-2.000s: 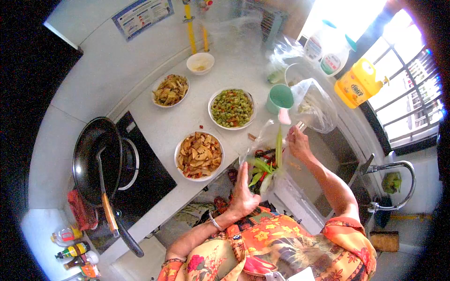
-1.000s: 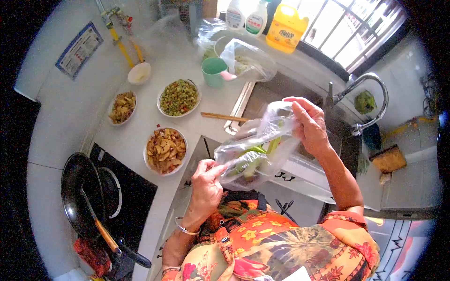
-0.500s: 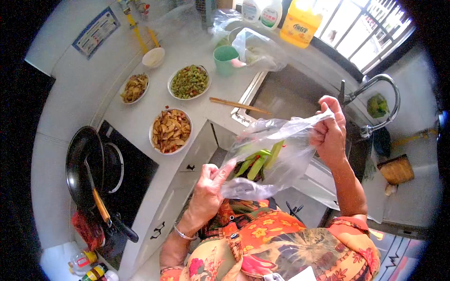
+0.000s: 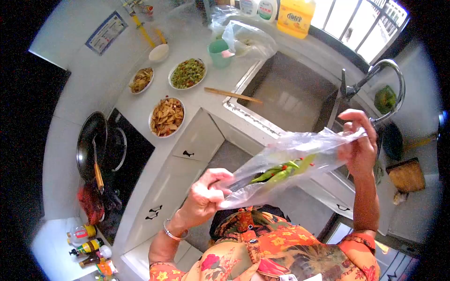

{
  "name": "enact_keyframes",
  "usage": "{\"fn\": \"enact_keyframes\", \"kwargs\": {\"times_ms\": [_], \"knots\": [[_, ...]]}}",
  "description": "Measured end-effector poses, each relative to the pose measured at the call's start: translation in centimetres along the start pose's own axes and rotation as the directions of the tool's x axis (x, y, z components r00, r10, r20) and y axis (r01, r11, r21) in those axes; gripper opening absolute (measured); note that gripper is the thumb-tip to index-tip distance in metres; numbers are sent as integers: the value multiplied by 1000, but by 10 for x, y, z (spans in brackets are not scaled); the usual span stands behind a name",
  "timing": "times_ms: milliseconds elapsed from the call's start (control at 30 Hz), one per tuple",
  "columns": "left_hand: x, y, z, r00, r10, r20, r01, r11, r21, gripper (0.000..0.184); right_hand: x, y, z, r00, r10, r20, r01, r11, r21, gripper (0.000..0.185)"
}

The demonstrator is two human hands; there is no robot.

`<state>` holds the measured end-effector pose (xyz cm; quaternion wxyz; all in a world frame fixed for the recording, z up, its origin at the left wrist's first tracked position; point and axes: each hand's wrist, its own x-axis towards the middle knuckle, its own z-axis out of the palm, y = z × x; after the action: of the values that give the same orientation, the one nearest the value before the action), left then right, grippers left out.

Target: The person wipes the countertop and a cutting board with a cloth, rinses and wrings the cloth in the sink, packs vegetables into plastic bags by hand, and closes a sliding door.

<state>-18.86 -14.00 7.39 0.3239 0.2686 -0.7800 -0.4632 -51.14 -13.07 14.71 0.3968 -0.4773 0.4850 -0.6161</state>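
A clear plastic bag [image 4: 253, 195] is stretched between my two hands in front of my chest. Inside it lie green vegetable pieces [image 4: 281, 172] that look like peppers, with small red bits among them. My left hand [image 4: 206, 193] has its fingers closed on the bag's left edge. At the opposite end, my right hand [image 4: 360, 143] pinches the bag's upper right corner. The bag is pulled wide and hangs above the floor, away from the counter.
Bowls of sliced food [image 4: 167, 117], green diced food [image 4: 188, 74] and shredded food [image 4: 141, 80] stand on the counter. Chopsticks [image 4: 233, 95] lie beside the sink [image 4: 243, 85]. A wok [image 4: 86, 150] sits at the stove. The faucet [image 4: 398, 79] arches at right.
Both hands have moved lower, the right one also further right, so the bag is pulled longer and flatter. The view has shifted, showing more of the sink.
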Motion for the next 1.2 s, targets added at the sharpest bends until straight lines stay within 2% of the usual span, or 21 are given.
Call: {"fn": "enact_keyframes", "kwargs": {"times_ms": [100, 133, 233, 333, 433, 467, 500, 567, 600, 633, 667, 700, 833, 867, 933, 967, 1033, 1067, 1100, 1167, 1200], "knots": [[4, 14, 12, 986, 38, -163, -41, 999, -16, 14, -15, 4, -22, 989, 80, 122, -55, 979, -195, 27], [2, 17, 17, 981, 8, -195, -14, 999, -30, 14, -20, 1, -26, 992, 88, 95, -85, 996, -27, 33], [8, 29, 33, 972, 25, -234, -61, 987, -148, 16, -37, -9, -24, 972, 169, 165, -144, 977, -155, 39], [17, 48, 52, 977, 65, -205, -60, 998, 32, 15, -62, -4, -22, 842, 339, 420, -336, 938, -85, 55], [32, 45, 67, 962, 183, -205, -212, 969, -130, 15, -83, 12, -6, 703, 191, 685, 4, 962, -272, 52], [35, 52, 71, 970, 166, -178, -196, 967, -165, 14, -87, 5, -1, 583, 344, 736, -66, 923, -379, 51], [29, 60, 64, 965, 210, -158, -242, 944, -223, 14, -98, -3, 18, 547, 411, 729, -152, 905, -397, 49], [17, 72, 64, 911, 386, -147, -391, 921, -5, 13, -130, -10, 43, 648, 328, 688, -89, 929, -359, 44], [4, 82, 54, 933, 355, -60, -349, 933, 84, 12, -142, -15, 58, 660, 298, 689, -90, 942, -322, 38], [-9, 88, 48, 922, 381, -72, -375, 923, 85, 12, -158, -14, 78, 729, 146, 668, 18, 973, -232, 26], [-26, 92, 41, 914, 399, -72, -395, 917, 61, 11, -173, -8, 99, 690, 137, 710, 55, 969, -241, 22], [-42, 97, 32, 910, 406, -86, -403, 914, 54, 12, -189, -24, 118, 759, 126, 639, 129, 933, -337, 17], [-7, 87, 53, 908, 413, 78, -400, 906, -139, 5, -191, -30, 89, 939, -9, 344, 32, 998, -61, 13], [-3, 95, 58, 933, 356, 52, -333, 910, -247, 18, -193, -37, 87, 957, -1, 290, -14, 999, 52, 10], [1, 100, 58, 955, 281, 93, -229, 900, -372, 57, -199, -55, 91, 984, -105, 144, 104, 994, 14, 10], [5, 101, 58, 955, 272, 120, -208, 900, -383, 57, -197, -58, 88, 988, -135, 74, 135, 991, 7, 10], [-8, 89, 58, 798, 310, 516, -144, 931, -336, 66, -201, -70, 92, 987, -134, 89, 137, 990, -30, 10], [-14, 83, 61, 777, 385, 499, -327, 923, -202, 57, -203, -77, 94, 985, -127, 120, 135, 989, -59, 11], [-24, 75, 63, 771, 390, 503, -329, 921, -209, 57, -204, -81, 99, 986, -126, 112, 134, 989, -65, 11], [-40, 59, 69, 878, 174, 447, -188, 982, -13, 37, -205, -86, 109, 999, -39, -4, 38, 995, -92, 11], [-41, 61, 78, 899, 264, 351, -235, 964, -123, 24, -206, -88, 111, 998, 38, -50, -39, 999, -15, 14]]}}
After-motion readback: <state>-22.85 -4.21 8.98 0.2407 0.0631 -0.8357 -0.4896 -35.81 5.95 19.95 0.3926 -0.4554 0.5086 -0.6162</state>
